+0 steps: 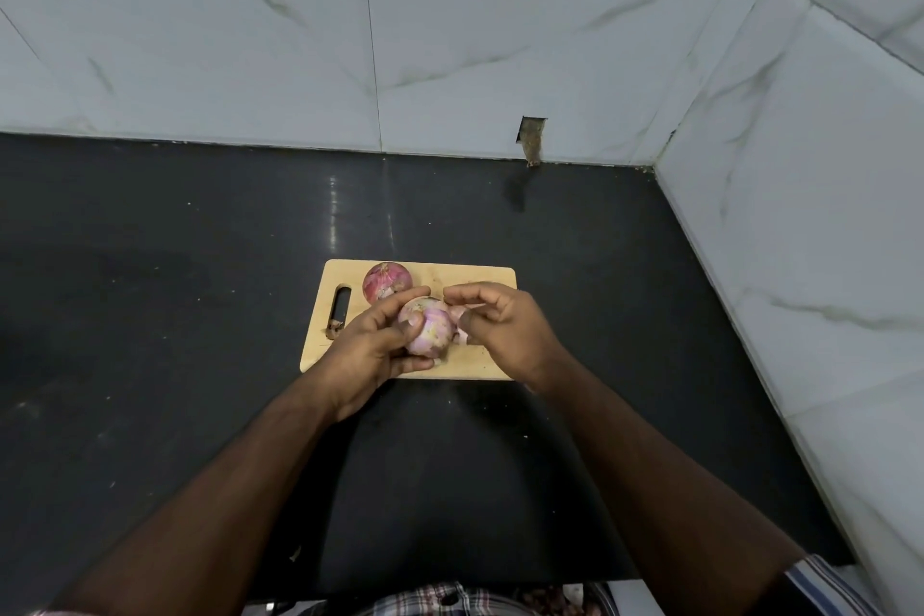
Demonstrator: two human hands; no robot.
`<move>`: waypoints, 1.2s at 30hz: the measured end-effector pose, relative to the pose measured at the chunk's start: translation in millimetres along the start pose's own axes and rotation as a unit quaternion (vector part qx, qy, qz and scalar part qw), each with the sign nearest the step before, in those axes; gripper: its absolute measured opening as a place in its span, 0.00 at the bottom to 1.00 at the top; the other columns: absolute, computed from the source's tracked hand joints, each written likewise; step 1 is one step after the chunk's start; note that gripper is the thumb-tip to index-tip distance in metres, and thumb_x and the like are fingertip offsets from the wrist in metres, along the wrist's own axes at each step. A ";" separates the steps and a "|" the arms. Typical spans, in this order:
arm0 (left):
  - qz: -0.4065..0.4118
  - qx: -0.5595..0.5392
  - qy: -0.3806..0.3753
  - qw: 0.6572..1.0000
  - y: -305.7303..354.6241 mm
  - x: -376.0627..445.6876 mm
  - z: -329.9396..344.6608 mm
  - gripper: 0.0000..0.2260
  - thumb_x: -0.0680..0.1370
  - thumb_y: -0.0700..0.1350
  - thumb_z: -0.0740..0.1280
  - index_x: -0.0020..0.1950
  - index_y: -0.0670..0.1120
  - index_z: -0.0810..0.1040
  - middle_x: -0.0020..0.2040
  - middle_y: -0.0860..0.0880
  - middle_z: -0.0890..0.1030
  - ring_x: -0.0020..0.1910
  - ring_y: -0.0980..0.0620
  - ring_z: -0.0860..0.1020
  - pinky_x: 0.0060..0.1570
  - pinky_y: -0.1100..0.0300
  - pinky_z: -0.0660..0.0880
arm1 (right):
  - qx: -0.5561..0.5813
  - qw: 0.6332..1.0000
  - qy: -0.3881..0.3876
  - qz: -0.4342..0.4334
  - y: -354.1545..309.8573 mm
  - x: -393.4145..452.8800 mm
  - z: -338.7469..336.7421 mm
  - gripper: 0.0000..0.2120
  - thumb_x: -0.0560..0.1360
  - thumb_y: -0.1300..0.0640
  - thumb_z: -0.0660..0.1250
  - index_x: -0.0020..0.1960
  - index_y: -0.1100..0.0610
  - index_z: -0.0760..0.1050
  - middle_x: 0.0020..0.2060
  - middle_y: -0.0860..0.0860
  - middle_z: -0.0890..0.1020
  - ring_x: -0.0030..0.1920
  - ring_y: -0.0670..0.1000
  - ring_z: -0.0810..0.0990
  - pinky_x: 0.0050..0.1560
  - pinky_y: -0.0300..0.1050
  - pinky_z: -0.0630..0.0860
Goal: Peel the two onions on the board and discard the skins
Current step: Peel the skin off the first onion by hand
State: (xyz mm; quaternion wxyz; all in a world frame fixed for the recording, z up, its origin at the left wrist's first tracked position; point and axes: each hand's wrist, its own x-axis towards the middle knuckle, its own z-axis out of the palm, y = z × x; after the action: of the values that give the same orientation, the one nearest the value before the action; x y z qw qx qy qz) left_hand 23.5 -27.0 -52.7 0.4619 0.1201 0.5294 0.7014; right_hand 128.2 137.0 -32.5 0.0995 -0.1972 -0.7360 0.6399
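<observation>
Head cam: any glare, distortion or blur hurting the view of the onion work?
Head view: wide-angle bend curves the tile joints and the counter edge; a glare streak sits on the black counter behind the cutting board, clear of the work; the left hand and right hand look slightly soft; the held onion and second onion stay readable; lighting is dim and cool.

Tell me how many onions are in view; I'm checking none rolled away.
2. A pale, partly peeled onion is held in the left hand; a red, unpeeled onion sits on the wooden cutting board.
</observation>
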 end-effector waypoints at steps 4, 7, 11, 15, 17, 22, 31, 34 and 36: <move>0.007 -0.010 0.003 1.000 -2.4 1.5 -2.5 0.23 0.76 0.42 0.71 0.70 0.44 0.72 0.63 0.40 0.79 0.53 0.42 0.84 0.49 0.52 0.83 | -0.011 0.999 0.037 0.012 3.9 -1.7 6.1 0.11 0.75 0.66 0.72 0.57 0.60 0.83 0.50 0.53 0.86 0.49 0.50 0.86 0.52 0.44 0.83; 0.011 -0.011 -0.001 1.000 -3.3 0.7 -3.4 0.24 0.74 0.41 0.70 0.71 0.42 0.72 0.63 0.39 0.79 0.52 0.42 0.84 0.49 0.52 0.83 | 0.003 0.997 0.077 0.010 5.9 -3.0 10.4 0.08 0.75 0.70 0.70 0.53 0.64 0.84 0.48 0.57 0.86 0.46 0.51 0.86 0.46 0.41 0.83; 0.029 0.003 0.001 1.000 -5.4 0.8 -2.9 0.23 0.74 0.39 0.70 0.70 0.42 0.73 0.64 0.40 0.78 0.53 0.44 0.84 0.47 0.55 0.83 | -0.058 0.993 0.101 -0.005 5.5 -1.1 12.1 0.11 0.76 0.70 0.68 0.45 0.56 0.84 0.41 0.50 0.86 0.38 0.46 0.82 0.40 0.39 0.80; 0.036 0.023 -0.004 0.999 -5.8 -0.9 -1.5 0.21 0.73 0.41 0.70 0.66 0.47 0.78 0.65 0.41 0.79 0.54 0.44 0.84 0.50 0.54 0.83 | -0.148 0.979 0.138 -0.006 6.5 3.9 9.0 0.12 0.76 0.67 0.69 0.43 0.50 0.82 0.38 0.42 0.83 0.39 0.42 0.80 0.46 0.42 0.79; 0.039 0.024 0.000 0.999 -6.5 -1.4 -1.8 0.20 0.73 0.41 0.70 0.65 0.49 0.79 0.66 0.42 0.79 0.56 0.44 0.83 0.51 0.54 0.83 | -0.181 0.973 0.142 0.006 6.5 4.1 2.5 0.07 0.76 0.64 0.70 0.49 0.54 0.84 0.45 0.43 0.85 0.45 0.41 0.81 0.53 0.41 0.79; 0.039 0.029 0.018 0.999 -7.5 -0.5 -2.5 0.24 0.72 0.42 0.73 0.68 0.51 0.78 0.68 0.44 0.78 0.62 0.43 0.81 0.56 0.49 0.82 | -0.216 0.969 0.123 -0.008 -11.3 -5.5 -12.9 0.11 0.77 0.54 0.71 0.59 0.52 0.84 0.57 0.44 0.84 0.58 0.41 0.80 0.62 0.40 0.75; 0.081 0.046 0.029 0.995 -2.5 -6.5 9.0 0.24 0.69 0.40 0.75 0.65 0.51 0.78 0.63 0.46 0.81 0.62 0.45 0.81 0.50 0.56 0.83 | 0.091 0.991 0.017 0.098 -10.8 -9.0 8.7 0.22 0.74 0.62 0.75 0.67 0.61 0.76 0.54 0.57 0.85 0.49 0.50 0.85 0.49 0.45 0.82; 0.092 0.064 0.030 0.993 0.7 -8.5 8.6 0.25 0.68 0.40 0.76 0.64 0.52 0.79 0.61 0.49 0.82 0.62 0.47 0.81 0.52 0.56 0.82 | 0.153 0.981 0.022 0.119 -14.3 -10.9 11.0 0.18 0.75 0.64 0.73 0.65 0.62 0.78 0.54 0.58 0.85 0.50 0.52 0.84 0.56 0.50 0.82; 0.099 0.075 0.029 0.992 0.8 -10.0 6.9 0.25 0.69 0.40 0.76 0.65 0.51 0.79 0.63 0.48 0.82 0.63 0.47 0.80 0.54 0.54 0.82 | 0.186 0.973 0.025 0.134 -14.3 -11.7 13.6 0.16 0.75 0.65 0.72 0.63 0.61 0.79 0.54 0.58 0.85 0.50 0.53 0.84 0.58 0.52 0.81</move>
State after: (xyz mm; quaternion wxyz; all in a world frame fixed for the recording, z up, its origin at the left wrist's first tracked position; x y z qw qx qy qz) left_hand 33.0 -30.4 -46.0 0.3643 0.1853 0.5794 0.7051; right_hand 131.0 118.3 -19.4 0.0663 -0.2883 -0.5681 0.7679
